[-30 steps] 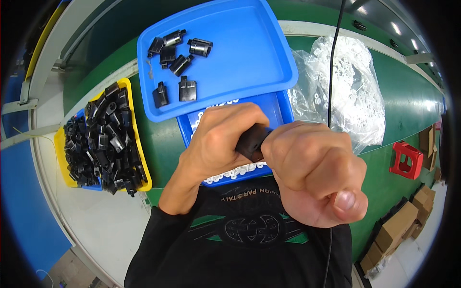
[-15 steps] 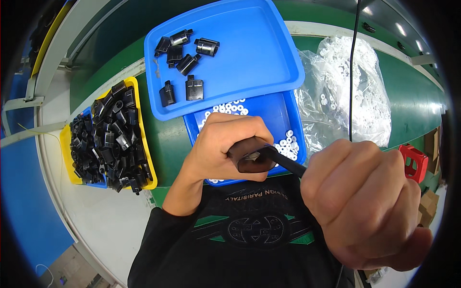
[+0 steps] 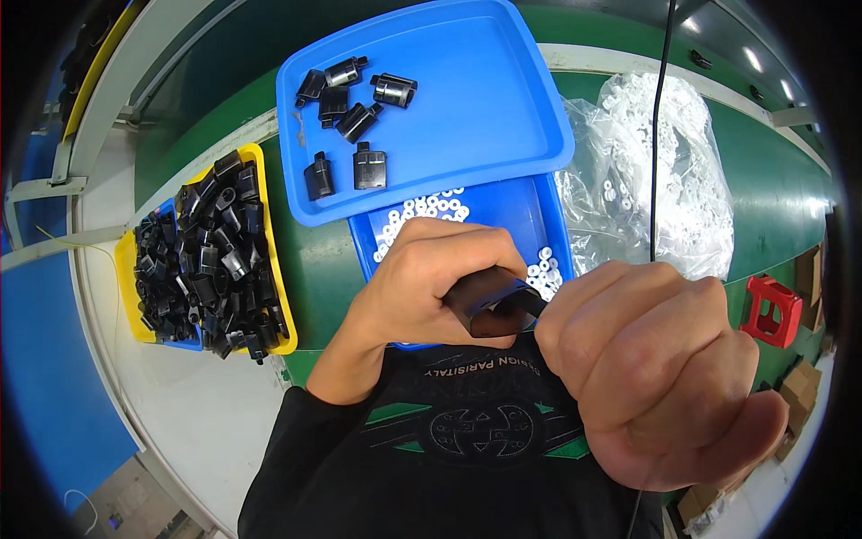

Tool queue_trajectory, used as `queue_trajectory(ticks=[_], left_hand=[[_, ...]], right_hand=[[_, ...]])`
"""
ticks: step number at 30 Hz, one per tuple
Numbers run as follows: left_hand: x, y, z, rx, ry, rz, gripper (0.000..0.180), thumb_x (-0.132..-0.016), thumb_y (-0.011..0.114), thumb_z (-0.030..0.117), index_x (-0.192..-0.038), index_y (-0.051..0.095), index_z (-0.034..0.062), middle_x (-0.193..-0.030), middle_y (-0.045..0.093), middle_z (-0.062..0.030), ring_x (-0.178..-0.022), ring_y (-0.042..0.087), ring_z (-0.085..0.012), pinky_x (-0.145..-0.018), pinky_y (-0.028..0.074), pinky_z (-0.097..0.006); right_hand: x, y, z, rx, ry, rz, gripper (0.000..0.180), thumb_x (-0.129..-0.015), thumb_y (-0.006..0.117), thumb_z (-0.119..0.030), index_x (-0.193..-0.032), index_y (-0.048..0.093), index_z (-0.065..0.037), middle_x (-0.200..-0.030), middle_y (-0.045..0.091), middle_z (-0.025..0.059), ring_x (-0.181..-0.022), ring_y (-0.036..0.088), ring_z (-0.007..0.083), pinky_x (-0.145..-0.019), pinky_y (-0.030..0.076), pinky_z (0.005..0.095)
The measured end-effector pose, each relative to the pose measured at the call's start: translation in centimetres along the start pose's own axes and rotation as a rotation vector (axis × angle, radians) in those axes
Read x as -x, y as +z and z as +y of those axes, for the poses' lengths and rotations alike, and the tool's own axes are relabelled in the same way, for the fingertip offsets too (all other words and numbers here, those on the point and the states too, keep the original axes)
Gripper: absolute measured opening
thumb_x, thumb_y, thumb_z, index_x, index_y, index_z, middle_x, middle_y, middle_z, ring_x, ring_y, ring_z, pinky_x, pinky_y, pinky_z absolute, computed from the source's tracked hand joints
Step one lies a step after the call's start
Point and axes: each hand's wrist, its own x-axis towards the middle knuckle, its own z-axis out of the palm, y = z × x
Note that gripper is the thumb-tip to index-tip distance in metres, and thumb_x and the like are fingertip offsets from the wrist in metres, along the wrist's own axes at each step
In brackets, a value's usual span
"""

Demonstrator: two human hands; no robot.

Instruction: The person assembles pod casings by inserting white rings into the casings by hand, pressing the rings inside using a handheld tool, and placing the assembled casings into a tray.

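My left hand (image 3: 422, 283) is closed around a dark plastic casing (image 3: 489, 301), its open end facing up towards me. My right hand (image 3: 655, 373) is a fist gripping a thin black rod (image 3: 536, 305). Only a short piece of the rod shows, running from the fist into the mouth of the casing; its tip and the part within the fist are hidden. Just beyond my hands, a deep blue tray (image 3: 512, 211) holds small white rings (image 3: 422, 216). A lighter blue tray (image 3: 449, 99) rests overlapping its far side, with several black casings (image 3: 370, 166) lying in it.
To the left, a yellow bin (image 3: 278, 287) is heaped with black casings (image 3: 215, 251). A clear bag (image 3: 673, 180) of white parts lies at the right on the green table (image 3: 772, 193). A black cable (image 3: 660, 117) hangs before it. A red plastic frame (image 3: 772, 310) sits further right.
My right fist has moved left towards the casing, and less of the rod shows between them. My left hand and the casing have shifted slightly right.
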Motion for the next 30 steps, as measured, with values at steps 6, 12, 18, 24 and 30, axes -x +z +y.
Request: queue_trajectory(ticks=[6, 12, 18, 24, 30], left_hand=[[0.2, -0.1, 0.1, -0.015, -0.017, -0.028, 0.041, -0.050, 0.085, 0.012, -0.083, 0.061, 0.0065, -0.073, 0.060, -0.0077, -0.062, 0.059, -0.0281, -0.054, 0.046, -0.031], [0.1, 0.1, 0.1, 0.014, -0.013, -0.012, 0.042, -0.050, 0.085, 0.011, -0.083, 0.061, 0.0063, -0.073, 0.060, -0.0083, -0.062, 0.059, -0.0288, -0.054, 0.046, -0.032], [0.1, -0.2, 0.4, -0.027, -0.016, -0.022, 0.041, -0.051, 0.085, 0.010, -0.083, 0.061, 0.0060, -0.072, 0.059, -0.0086, -0.061, 0.058, -0.0292, -0.053, 0.045, -0.032], [0.2, 0.5, -0.2, -0.120, 0.037, 0.083, 0.031, -0.061, 0.081, 0.009, -0.077, 0.055, 0.0045, -0.065, 0.053, -0.0092, -0.057, 0.054, -0.0296, -0.050, 0.041, -0.035], [0.9, -0.8, 0.4, -0.202, 0.010, 0.085, 0.030, -0.060, 0.080, 0.011, -0.077, 0.057, 0.0044, -0.065, 0.055, -0.0087, -0.057, 0.055, -0.0279, -0.051, 0.042, -0.034]], right_hand=[[-1.0, -0.4, 1.0, 0.409, -0.251, -0.251, 0.057, -0.103, 0.021, -0.048, -0.059, 0.034, -0.012, -0.053, 0.043, 0.0022, -0.032, 0.032, 0.0107, -0.031, 0.027, 0.0242], [-1.0, 0.1, 1.4, 0.348, -0.316, -0.198, 0.059, -0.103, 0.022, -0.047, -0.056, 0.034, -0.012, -0.047, 0.041, 0.0012, -0.030, 0.029, 0.0090, -0.029, 0.023, 0.0231], [-0.8, 0.4, 2.6, 0.405, -0.414, -0.097, 0.063, -0.103, 0.022, -0.046, -0.053, 0.033, -0.011, -0.046, 0.042, 0.0021, -0.030, 0.028, 0.0103, -0.030, 0.023, 0.0239], [-0.4, -0.9, 5.1, 0.401, -0.569, -0.141, 0.065, -0.104, 0.019, -0.044, -0.050, 0.032, -0.010, -0.044, 0.039, 0.0028, -0.031, 0.030, 0.0112, -0.030, 0.024, 0.0253], [-0.3, -1.4, 5.7, 0.168, -0.470, -0.115, 0.063, -0.104, 0.032, -0.041, -0.050, 0.031, -0.008, -0.046, 0.040, 0.0032, -0.034, 0.032, 0.0142, -0.034, 0.023, 0.0282]])
